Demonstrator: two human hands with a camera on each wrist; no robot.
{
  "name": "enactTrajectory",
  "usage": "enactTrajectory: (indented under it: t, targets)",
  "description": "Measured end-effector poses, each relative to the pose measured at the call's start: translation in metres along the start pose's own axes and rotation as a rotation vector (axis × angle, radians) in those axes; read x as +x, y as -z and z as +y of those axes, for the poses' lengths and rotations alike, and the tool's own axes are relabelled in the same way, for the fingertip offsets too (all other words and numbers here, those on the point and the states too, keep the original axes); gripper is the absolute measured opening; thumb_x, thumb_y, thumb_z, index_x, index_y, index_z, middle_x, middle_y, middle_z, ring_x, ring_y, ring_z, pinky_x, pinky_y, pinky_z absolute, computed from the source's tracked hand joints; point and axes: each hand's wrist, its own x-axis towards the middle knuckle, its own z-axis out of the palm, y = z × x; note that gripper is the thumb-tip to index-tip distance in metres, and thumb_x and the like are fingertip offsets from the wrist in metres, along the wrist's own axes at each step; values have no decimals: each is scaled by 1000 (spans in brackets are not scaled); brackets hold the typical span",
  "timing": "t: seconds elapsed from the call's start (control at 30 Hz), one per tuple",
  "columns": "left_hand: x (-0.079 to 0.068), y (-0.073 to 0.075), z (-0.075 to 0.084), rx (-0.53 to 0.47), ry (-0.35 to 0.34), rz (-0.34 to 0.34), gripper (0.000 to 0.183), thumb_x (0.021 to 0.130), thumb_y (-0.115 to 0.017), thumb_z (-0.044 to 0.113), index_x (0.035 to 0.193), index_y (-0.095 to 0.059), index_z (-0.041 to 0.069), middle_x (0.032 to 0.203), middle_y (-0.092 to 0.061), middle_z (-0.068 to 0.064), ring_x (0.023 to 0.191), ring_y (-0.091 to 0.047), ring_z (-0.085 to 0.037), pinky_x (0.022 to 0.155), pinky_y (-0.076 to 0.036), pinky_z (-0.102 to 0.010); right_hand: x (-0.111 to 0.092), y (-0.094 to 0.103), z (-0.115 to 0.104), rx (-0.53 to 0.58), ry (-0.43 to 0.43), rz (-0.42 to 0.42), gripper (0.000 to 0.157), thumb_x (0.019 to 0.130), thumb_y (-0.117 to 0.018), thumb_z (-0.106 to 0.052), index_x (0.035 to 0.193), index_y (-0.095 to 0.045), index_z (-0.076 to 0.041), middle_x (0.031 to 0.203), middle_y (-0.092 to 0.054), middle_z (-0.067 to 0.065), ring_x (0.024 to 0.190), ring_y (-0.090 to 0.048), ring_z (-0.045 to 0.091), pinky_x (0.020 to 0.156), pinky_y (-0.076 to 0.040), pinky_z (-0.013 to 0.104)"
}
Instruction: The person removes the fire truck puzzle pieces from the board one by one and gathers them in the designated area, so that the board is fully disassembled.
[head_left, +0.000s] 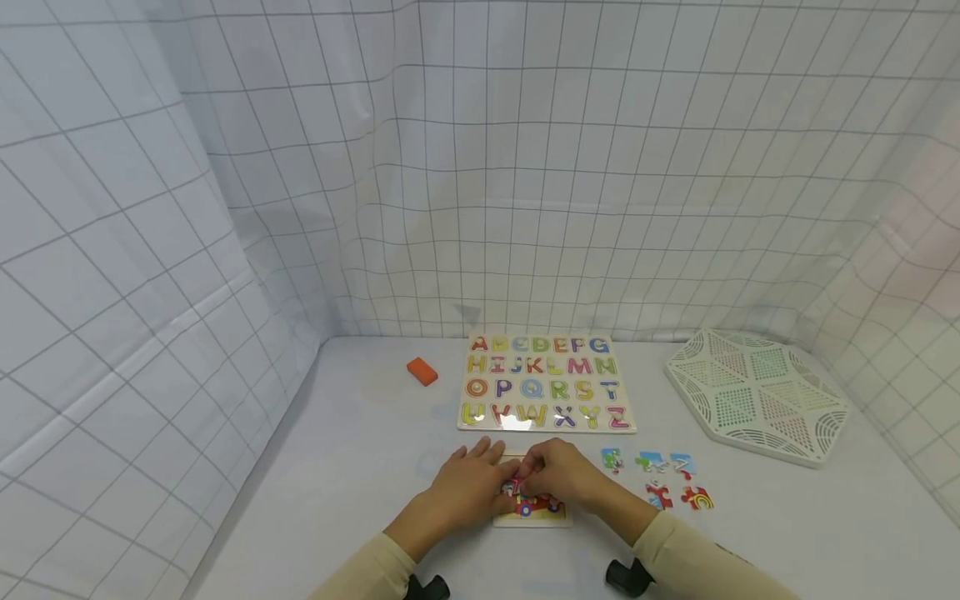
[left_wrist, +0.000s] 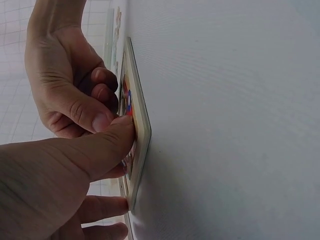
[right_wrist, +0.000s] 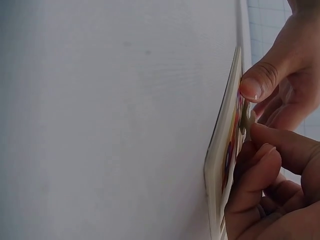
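A small wooden jigsaw board (head_left: pixel 536 522) with a red vehicle picture lies flat before me. My left hand (head_left: pixel 467 490) rests along its left side, thumb pressing on the picture and the other fingers spread toward the far edge. Over the picture, my right hand (head_left: pixel 561 473) pinches a jigsaw piece (right_wrist: pixel 244 118) between thumb and fingers, tilted up from the board in the right wrist view. Most of that piece is hidden by the fingers. In the left wrist view, the left thumb tip (left_wrist: pixel 122 129) is right beside the right thumb, at the board's near edge.
Several loose jigsaw pieces (head_left: pixel 659 497) lie to the right of the board. Behind it is an alphabet puzzle board (head_left: pixel 547 377). An orange block (head_left: pixel 422 372) sits at the back left, and a pale patterned hexagonal tray (head_left: pixel 757 396) at the back right. Gridded white curtains (head_left: pixel 570 183) surround the table.
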Motion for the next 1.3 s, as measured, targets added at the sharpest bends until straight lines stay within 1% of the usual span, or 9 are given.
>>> enactTrajectory:
  t: [0.2, 0.4, 0.5, 0.6, 0.8, 0.93, 1.03, 1.17, 1.3]
  targets:
    - [0, -1, 0, 16, -12, 1, 54, 92, -71, 49, 140, -63, 25, 149, -55, -10, 142, -46, -36, 108, -43, -60, -3, 7, 4, -3, 10, -17, 8, 84, -77, -10, 87, -70, -9, 74, -66, 0, 56, -53, 10, 50, -43, 23]
    - [-2, -2, 0, -9, -4, -7, 53, 93, -70, 49, 140, -63, 25, 151, -54, -10, 144, -44, -37, 110, -42, -60, -13, 25, 13, 19, 40, 5, 7, 86, -76, -12, 90, -70, -9, 77, -64, 1, 61, -53, 13, 51, -45, 24]
    - [-2, -2, -1, -28, -1, -11, 53, 94, -69, 48, 141, -63, 25, 152, -53, -10, 145, -43, -37, 111, -40, -61, -23, 40, 17, 37, 43, 20, 9, 87, -75, -13, 93, -70, -7, 78, -62, 3, 64, -53, 15, 51, -46, 25]
    - [-3, -4, -2, -39, -7, -7, 52, 95, -69, 47, 142, -62, 24, 153, -52, -11, 145, -42, -37, 112, -39, -61, -35, 59, 21, 48, 24, 60, 12, 90, -75, -16, 95, -69, -6, 80, -61, 5, 67, -54, 17, 53, -48, 27]
    - [-3, -5, -2, -76, -30, 11, 50, 96, -68, 44, 142, -61, 25, 154, -50, -11, 146, -41, -36, 113, -37, -60, -57, 99, 34, 88, -90, 189, 16, 92, -74, -17, 101, -68, -5, 84, -62, 9, 64, -52, 18, 53, -47, 28]
    - [-4, -2, -2, -86, -48, 4, 50, 96, -68, 43, 142, -61, 26, 155, -49, -11, 147, -41, -35, 114, -37, -59, -67, 116, 49, 122, -109, 185, 20, 93, -73, -17, 105, -67, -3, 80, -59, 8, 60, -47, 16, 52, -45, 28]
    - [-8, 1, -5, -86, -55, 7, 50, 95, -69, 42, 141, -62, 25, 155, -49, -12, 146, -41, -36, 113, -37, -60, -70, 119, 58, 147, -117, 148, 23, 93, -74, -20, 107, -66, -3, 74, -56, 6, 55, -44, 14, 47, -39, 26]
    - [-10, 2, -7, -109, -70, 8, 50, 94, -70, 40, 141, -62, 24, 154, -50, -11, 147, -40, -36, 113, -36, -61, -73, 113, 68, 75, -129, 132, 17, 91, -74, -18, 102, -68, -7, 73, -56, 3, 53, -47, 14, 44, -36, 23]
    - [-8, -1, -8, -118, -80, -11, 50, 95, -70, 41, 142, -61, 27, 156, -49, -8, 148, -38, -34, 115, -35, -61, -75, 105, 74, -34, -111, 123, 9, 89, -73, -11, 96, -68, -7, 80, -59, 3, 62, -51, 15, 50, -43, 25]
